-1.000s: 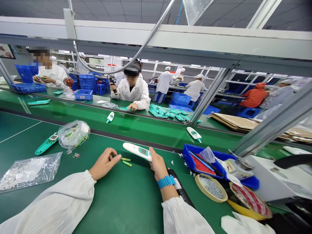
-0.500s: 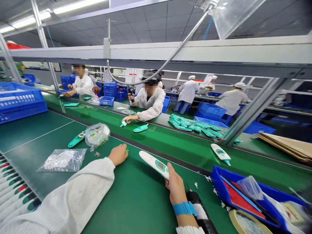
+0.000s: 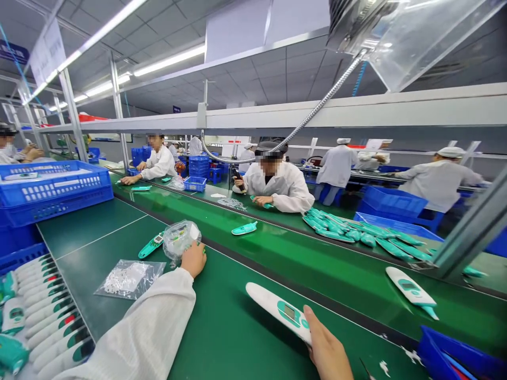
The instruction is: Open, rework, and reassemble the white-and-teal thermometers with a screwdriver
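"What's happening on the left?"
"My left grip (image 3: 194, 259) curls at the edge of the clear plastic bag (image 3: 177, 238); I can't tell what it closes on."
"And the right?"
"My right grip (image 3: 311, 331) pinches one end of the white digital thermometer (image 3: 270, 304), over the green worktop (image 3: 222, 332); its screen (image 3: 290, 312) is too small to read."

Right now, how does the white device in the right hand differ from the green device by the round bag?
The white device is mostly white; the green device is mostly green. The white device is held in the right hand, while the green device lies on the table. Both are elongated and show a small screen.
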Motion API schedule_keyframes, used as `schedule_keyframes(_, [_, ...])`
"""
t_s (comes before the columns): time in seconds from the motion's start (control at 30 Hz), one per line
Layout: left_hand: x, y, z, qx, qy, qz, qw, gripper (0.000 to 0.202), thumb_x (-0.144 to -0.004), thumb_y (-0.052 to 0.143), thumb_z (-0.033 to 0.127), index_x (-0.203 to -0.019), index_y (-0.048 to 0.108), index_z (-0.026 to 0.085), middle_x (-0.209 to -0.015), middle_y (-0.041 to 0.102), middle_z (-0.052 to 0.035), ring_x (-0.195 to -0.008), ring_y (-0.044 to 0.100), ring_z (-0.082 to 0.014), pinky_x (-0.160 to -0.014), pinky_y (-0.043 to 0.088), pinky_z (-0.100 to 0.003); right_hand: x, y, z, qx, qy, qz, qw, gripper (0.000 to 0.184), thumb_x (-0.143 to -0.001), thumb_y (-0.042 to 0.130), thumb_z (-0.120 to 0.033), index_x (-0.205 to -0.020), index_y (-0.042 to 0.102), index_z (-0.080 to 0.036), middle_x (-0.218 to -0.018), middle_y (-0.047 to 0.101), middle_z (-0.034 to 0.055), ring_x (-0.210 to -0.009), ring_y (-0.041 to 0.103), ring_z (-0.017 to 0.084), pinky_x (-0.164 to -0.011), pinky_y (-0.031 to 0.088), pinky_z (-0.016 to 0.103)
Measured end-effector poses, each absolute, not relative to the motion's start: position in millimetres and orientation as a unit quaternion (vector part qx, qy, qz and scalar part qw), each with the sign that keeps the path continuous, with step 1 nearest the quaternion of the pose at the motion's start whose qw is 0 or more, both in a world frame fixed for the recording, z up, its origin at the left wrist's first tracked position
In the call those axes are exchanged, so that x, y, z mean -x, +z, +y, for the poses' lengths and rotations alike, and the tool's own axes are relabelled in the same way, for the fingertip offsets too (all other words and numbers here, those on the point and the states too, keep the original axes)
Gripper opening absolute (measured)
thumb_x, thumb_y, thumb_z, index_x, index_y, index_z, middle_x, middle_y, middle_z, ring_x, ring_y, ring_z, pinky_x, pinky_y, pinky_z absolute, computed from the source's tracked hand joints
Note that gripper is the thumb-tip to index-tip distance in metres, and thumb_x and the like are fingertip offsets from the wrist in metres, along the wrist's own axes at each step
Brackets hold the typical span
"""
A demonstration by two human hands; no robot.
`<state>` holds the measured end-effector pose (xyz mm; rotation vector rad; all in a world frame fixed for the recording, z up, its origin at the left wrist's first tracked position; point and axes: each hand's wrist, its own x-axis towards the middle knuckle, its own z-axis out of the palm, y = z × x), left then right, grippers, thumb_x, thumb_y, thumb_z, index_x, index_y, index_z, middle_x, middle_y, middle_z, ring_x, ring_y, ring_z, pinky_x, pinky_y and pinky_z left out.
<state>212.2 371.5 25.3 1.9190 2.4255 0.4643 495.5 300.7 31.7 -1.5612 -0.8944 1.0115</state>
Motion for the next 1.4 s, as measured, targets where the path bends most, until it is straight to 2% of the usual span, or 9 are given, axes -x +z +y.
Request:
schedule_keyframes(0.3, [-208.5, 25.3, 367.0, -0.616, 0.217, 0.757, 0.025, 0.033, -0.084, 0.047, 0.034, -0.112, 0.050, 0.015, -0.109, 0.050, -0.0123, -0.087, 0.056, -0.0209, -0.073, 0.046, -0.035, -493.8, 30.4, 297.9, 0.625, 0.449, -0.370, 0.521, 0.042, -0.058, 0.062, -0.053, -0.074, 0.066, -0.014, -0.048, 0.058, 0.0021, -0.050, 0.050, 0.019, -0.045, 0.036, 0.028])
schedule_keyframes(0.5, [-220.8, 49.0, 347.3, -0.654, 0.306, 0.692, 0.017, 0.041, -0.091, 0.021, 0.036, -0.117, 0.047, 0.017, -0.102, 0.054, -0.0098, -0.090, 0.053, -0.0185, -0.080, 0.041, -0.031, -495.8, 30.2, 297.6, 0.603, 0.428, -0.451, 0.499, 0.044, -0.065, 0.053, -0.055, -0.071, 0.065, -0.013, -0.050, 0.056, 0.0010, -0.051, 0.048, 0.017, -0.048, 0.034, 0.026])
schedule_keyframes(0.63, [-272.8, 55.5, 315.6, -0.819, 0.291, 0.492, 0.050, 0.056, -0.074, 0.053, 0.049, -0.123, 0.042, 0.023, -0.118, 0.048, -0.0069, -0.110, 0.043, -0.0211, -0.095, 0.033, -0.033, -488.6, 33.3, 290.5, 0.601, 0.398, -0.499, 0.481, 0.043, -0.067, 0.052, -0.056, -0.059, 0.063, -0.015, -0.053, 0.056, 0.0014, -0.056, 0.047, 0.017, -0.053, 0.033, 0.026])
schedule_keyframes(0.7, [-300.5, 53.1, 296.7, -0.891, 0.238, 0.373, 0.100, 0.072, -0.065, 0.063, 0.047, -0.127, 0.036, 0.023, -0.121, 0.047, -0.0085, -0.111, 0.043, -0.0242, -0.094, 0.034, -0.036, -486.9, 38.5, 273.3, 0.601, 0.378, -0.528, 0.466, 0.045, -0.069, 0.049, -0.057, -0.054, 0.060, -0.016, -0.053, 0.056, 0.0014, -0.055, 0.046, 0.016, -0.052, 0.031, 0.025])
schedule_keyframes(0.8, [-328.1, 49.7, 271.1, -0.913, 0.186, 0.303, 0.199, 0.053, -0.072, 0.056, 0.029, -0.122, 0.039, 0.024, -0.113, 0.055, -0.0058, -0.101, 0.051, -0.0214, -0.086, 0.039, -0.033, -494.8, 55.7, 229.7, 0.612, 0.339, -0.560, 0.444, 0.040, -0.072, 0.051, -0.054, -0.055, 0.060, -0.019, -0.050, 0.052, -0.0012, -0.051, 0.043, 0.014, -0.049, 0.028, 0.024])
schedule_keyframes(0.93, [-346.3, 48.9, 249.9, -0.812, 0.252, 0.339, 0.402, 0.032, -0.072, 0.058, 0.030, -0.100, 0.045, 0.023, -0.081, 0.057, 0.0022, -0.067, 0.053, -0.0124, -0.061, 0.041, -0.023, -533.1, 87.7, 166.8, 0.623, 0.269, -0.641, 0.358, 0.034, -0.079, 0.050, -0.044, -0.106, 0.058, -0.026, -0.060, 0.058, -0.0029, -0.049, 0.048, 0.013, -0.047, 0.031, 0.023])
schedule_keyframes(1.07, [-368.0, 48.3, 238.4, -0.564, 0.285, 0.349, 0.692, 0.033, -0.074, 0.055, 0.049, -0.078, 0.040, 0.020, -0.058, 0.041, 0.0077, -0.037, 0.031, -0.0039, -0.039, 0.027, -0.019, -593.4, 98.1, 144.3, 0.684, 0.046, -0.704, 0.188, 0.030, -0.083, 0.046, -0.026, -0.111, 0.055, -0.019, -0.070, 0.063, 0.0034, -0.057, 0.057, 0.017, -0.047, 0.040, 0.025])
schedule_keyframes(1.2, [-394.0, 45.7, 233.8, -0.349, 0.331, 0.294, 0.826, 0.036, -0.075, 0.055, 0.051, -0.087, 0.046, 0.018, -0.068, 0.048, 0.0036, -0.045, 0.042, -0.0055, -0.047, 0.039, -0.022, -627.2, 81.9, 162.2, 0.560, -0.155, -0.813, -0.044, 0.061, -0.070, 0.049, 0.001, -0.126, 0.042, -0.021, -0.106, 0.060, 0.0138, -0.081, 0.062, 0.025, -0.059, 0.050, 0.033])
schedule_keyframes(1.4, [-407.0, 34.4, 233.5, -0.234, 0.308, 0.261, 0.884, 0.047, -0.079, 0.038, 0.061, -0.102, 0.048, 0.020, -0.057, 0.046, 0.0035, -0.038, 0.038, -0.0070, -0.035, 0.030, -0.019, -631.9, 57.7, 179.7, 0.297, -0.159, -0.941, -0.037, 0.028, -0.082, 0.042, -0.009, -0.102, 0.056, -0.022, -0.118, 0.055, 0.0111, -0.110, 0.050, 0.025, -0.082, 0.048, 0.041])
